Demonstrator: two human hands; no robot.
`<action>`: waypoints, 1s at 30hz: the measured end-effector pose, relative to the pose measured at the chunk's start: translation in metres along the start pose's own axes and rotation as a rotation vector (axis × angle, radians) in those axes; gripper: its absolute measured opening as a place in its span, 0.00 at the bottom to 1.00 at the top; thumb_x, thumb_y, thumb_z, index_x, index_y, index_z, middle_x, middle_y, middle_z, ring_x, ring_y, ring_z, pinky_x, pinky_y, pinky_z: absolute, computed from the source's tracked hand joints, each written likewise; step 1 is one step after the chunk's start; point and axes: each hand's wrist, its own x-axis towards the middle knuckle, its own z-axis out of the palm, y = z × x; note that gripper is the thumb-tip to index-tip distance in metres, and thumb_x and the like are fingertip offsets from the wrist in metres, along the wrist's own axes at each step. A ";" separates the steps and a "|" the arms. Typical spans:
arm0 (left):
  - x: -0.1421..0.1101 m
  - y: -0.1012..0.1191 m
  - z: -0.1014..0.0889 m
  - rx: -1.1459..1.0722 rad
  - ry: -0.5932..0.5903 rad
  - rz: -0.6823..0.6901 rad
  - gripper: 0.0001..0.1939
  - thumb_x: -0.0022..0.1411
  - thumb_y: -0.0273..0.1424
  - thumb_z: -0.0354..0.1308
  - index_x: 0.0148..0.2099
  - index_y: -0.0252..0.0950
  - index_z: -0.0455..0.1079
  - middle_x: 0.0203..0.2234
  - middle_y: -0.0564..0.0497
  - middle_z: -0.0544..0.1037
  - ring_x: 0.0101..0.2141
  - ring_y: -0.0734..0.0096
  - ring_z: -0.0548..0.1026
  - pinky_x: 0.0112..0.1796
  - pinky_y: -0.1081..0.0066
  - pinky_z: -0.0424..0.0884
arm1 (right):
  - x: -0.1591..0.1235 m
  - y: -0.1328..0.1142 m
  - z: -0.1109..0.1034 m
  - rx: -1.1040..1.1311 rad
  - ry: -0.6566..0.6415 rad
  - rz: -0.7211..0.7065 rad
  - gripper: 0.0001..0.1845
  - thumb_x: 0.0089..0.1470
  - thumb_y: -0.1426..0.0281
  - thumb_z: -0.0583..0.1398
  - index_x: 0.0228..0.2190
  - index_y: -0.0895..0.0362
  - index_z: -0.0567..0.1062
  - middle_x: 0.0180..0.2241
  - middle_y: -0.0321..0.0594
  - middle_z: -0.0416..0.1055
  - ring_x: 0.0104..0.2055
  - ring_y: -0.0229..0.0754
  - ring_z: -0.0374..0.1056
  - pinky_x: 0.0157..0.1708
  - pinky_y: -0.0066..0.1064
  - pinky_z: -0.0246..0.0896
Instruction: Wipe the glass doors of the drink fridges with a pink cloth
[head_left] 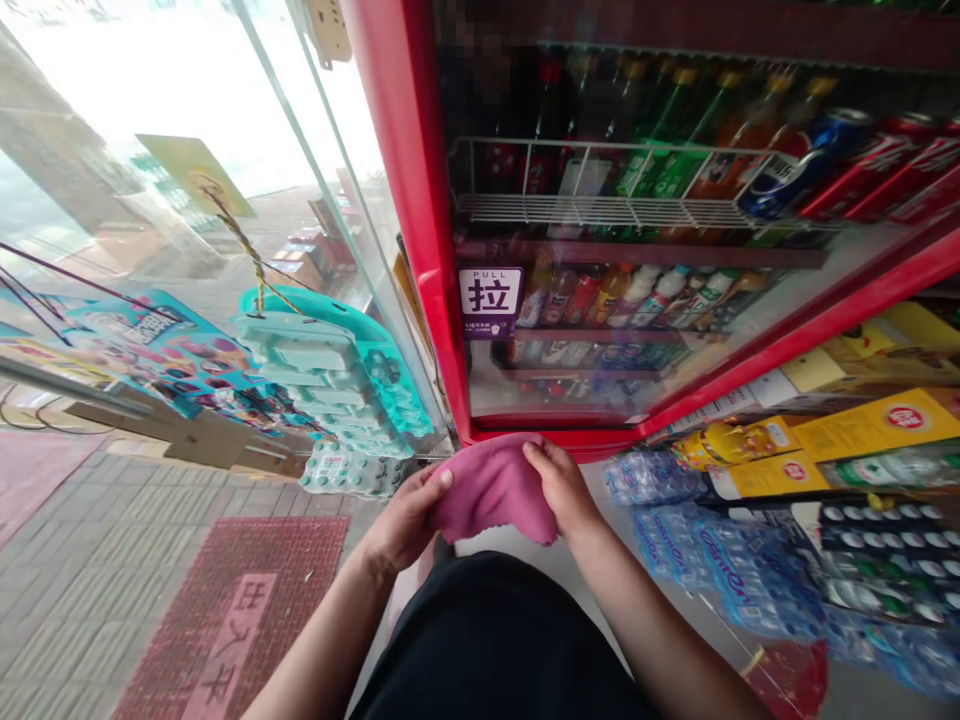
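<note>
A pink cloth point(491, 490) is stretched between my two hands, in front of my dark shirt. My left hand point(412, 515) grips its left end, thumb on top. On the other end, my right hand point(559, 485) is closed with its thumb pressed on the fabric. The cloth sags in the middle, and its lower edge hangs loose. Just beyond it stands a red-framed drinks fridge point(427, 200) with a glass door, which bears a purple and white pull sticker point(490, 303). Neither hand touches the fridge.
Bottles and cans, among them a blue can point(806, 165), fill the fridge shelves. Wrapped water packs point(727, 570) and yellow cartons point(870, 430) are stacked at right. At left are a glass panel with hanging turquoise packaging point(330, 370) and a red doormat point(240, 610) on paving.
</note>
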 end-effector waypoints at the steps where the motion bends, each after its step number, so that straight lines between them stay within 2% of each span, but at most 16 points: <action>1: 0.001 -0.005 -0.003 -0.015 -0.014 -0.025 0.24 0.47 0.40 0.84 0.42 0.32 0.83 0.32 0.42 0.85 0.31 0.60 0.83 0.34 0.67 0.78 | 0.002 0.002 0.002 0.029 0.011 0.034 0.25 0.55 0.45 0.71 0.40 0.53 0.83 0.37 0.40 0.83 0.41 0.51 0.77 0.46 0.40 0.71; 3: 0.002 -0.014 -0.008 -0.038 -0.006 -0.048 0.25 0.46 0.38 0.84 0.43 0.30 0.83 0.34 0.39 0.86 0.34 0.55 0.84 0.38 0.63 0.80 | 0.006 0.005 0.004 0.079 0.027 0.097 0.26 0.51 0.45 0.73 0.39 0.53 0.83 0.37 0.41 0.84 0.42 0.51 0.78 0.46 0.40 0.72; 5: 0.004 -0.020 -0.014 -0.061 0.047 -0.028 0.27 0.48 0.39 0.84 0.46 0.31 0.83 0.37 0.39 0.87 0.35 0.56 0.85 0.39 0.65 0.80 | 0.010 0.008 0.003 0.123 0.029 0.148 0.27 0.47 0.45 0.75 0.38 0.53 0.82 0.38 0.41 0.84 0.43 0.52 0.79 0.46 0.41 0.73; 8: 0.011 -0.019 -0.026 -0.072 0.152 0.022 0.27 0.49 0.40 0.83 0.48 0.32 0.83 0.36 0.42 0.87 0.34 0.63 0.84 0.36 0.69 0.79 | 0.013 0.011 0.001 0.174 -0.030 0.208 0.30 0.43 0.49 0.77 0.42 0.53 0.83 0.42 0.44 0.85 0.45 0.54 0.80 0.48 0.44 0.74; 10: 0.018 -0.015 -0.035 -0.063 0.218 0.052 0.27 0.50 0.39 0.83 0.48 0.32 0.82 0.33 0.46 0.85 0.30 0.69 0.81 0.33 0.73 0.77 | 0.014 0.015 0.000 0.188 -0.072 0.234 0.35 0.38 0.55 0.79 0.48 0.53 0.83 0.44 0.44 0.86 0.46 0.53 0.81 0.49 0.45 0.74; 13: 0.025 -0.009 -0.045 -0.021 0.280 0.093 0.34 0.50 0.39 0.82 0.58 0.37 0.79 0.30 0.52 0.83 0.26 0.73 0.79 0.30 0.75 0.74 | 0.017 0.024 -0.004 0.168 -0.052 0.239 0.42 0.34 0.64 0.78 0.55 0.50 0.80 0.41 0.39 0.85 0.42 0.49 0.80 0.48 0.42 0.73; 15: 0.025 -0.006 -0.046 0.041 0.264 0.121 0.41 0.48 0.38 0.83 0.64 0.40 0.76 0.34 0.51 0.85 0.30 0.70 0.81 0.34 0.72 0.77 | 0.020 0.030 -0.009 0.136 -0.025 0.219 0.38 0.36 0.64 0.77 0.53 0.51 0.81 0.39 0.39 0.84 0.42 0.48 0.79 0.46 0.41 0.73; 16: 0.023 -0.005 -0.046 0.084 0.242 0.132 0.41 0.47 0.37 0.83 0.63 0.39 0.78 0.37 0.48 0.87 0.34 0.68 0.83 0.38 0.70 0.78 | 0.021 0.032 -0.011 0.117 -0.021 0.205 0.34 0.37 0.63 0.76 0.50 0.52 0.82 0.40 0.40 0.84 0.43 0.49 0.79 0.46 0.41 0.73; 19: 0.015 -0.005 -0.041 0.251 0.178 0.146 0.31 0.45 0.35 0.83 0.51 0.34 0.84 0.45 0.40 0.87 0.43 0.58 0.84 0.47 0.64 0.79 | 0.022 0.035 -0.018 0.033 -0.039 0.154 0.26 0.40 0.60 0.74 0.43 0.53 0.83 0.46 0.45 0.84 0.48 0.52 0.80 0.50 0.44 0.74; 21: 0.012 -0.005 -0.039 0.379 0.179 0.178 0.28 0.44 0.34 0.82 0.50 0.35 0.86 0.45 0.40 0.87 0.45 0.54 0.83 0.49 0.61 0.78 | 0.019 0.033 -0.019 -0.056 -0.063 0.118 0.27 0.43 0.61 0.73 0.47 0.53 0.83 0.49 0.46 0.84 0.50 0.54 0.79 0.53 0.48 0.74; 23: 0.013 -0.007 -0.039 0.513 0.224 0.249 0.30 0.43 0.30 0.81 0.52 0.39 0.86 0.43 0.44 0.84 0.45 0.55 0.81 0.51 0.60 0.76 | 0.014 0.032 -0.016 -0.177 -0.079 0.059 0.31 0.43 0.65 0.73 0.52 0.51 0.82 0.53 0.45 0.82 0.55 0.56 0.77 0.60 0.53 0.71; 27: 0.018 -0.013 -0.045 0.740 0.288 0.372 0.30 0.42 0.26 0.77 0.51 0.42 0.86 0.40 0.47 0.77 0.44 0.55 0.75 0.56 0.56 0.71 | 0.003 0.035 -0.006 -0.418 -0.084 -0.109 0.40 0.39 0.76 0.72 0.57 0.47 0.82 0.62 0.45 0.73 0.67 0.60 0.66 0.73 0.56 0.56; 28: 0.019 -0.014 -0.047 0.778 0.283 0.388 0.29 0.43 0.26 0.75 0.51 0.42 0.86 0.41 0.47 0.76 0.44 0.55 0.74 0.57 0.54 0.71 | 0.001 0.036 -0.004 -0.458 -0.093 -0.141 0.39 0.40 0.77 0.71 0.56 0.47 0.83 0.60 0.46 0.72 0.67 0.60 0.66 0.73 0.57 0.55; 30: 0.017 -0.014 -0.049 0.839 0.267 0.407 0.24 0.46 0.27 0.73 0.49 0.42 0.86 0.41 0.45 0.75 0.44 0.54 0.74 0.57 0.52 0.70 | 0.000 0.037 -0.003 -0.518 -0.121 -0.186 0.29 0.43 0.77 0.70 0.49 0.48 0.85 0.55 0.47 0.73 0.63 0.61 0.68 0.72 0.59 0.57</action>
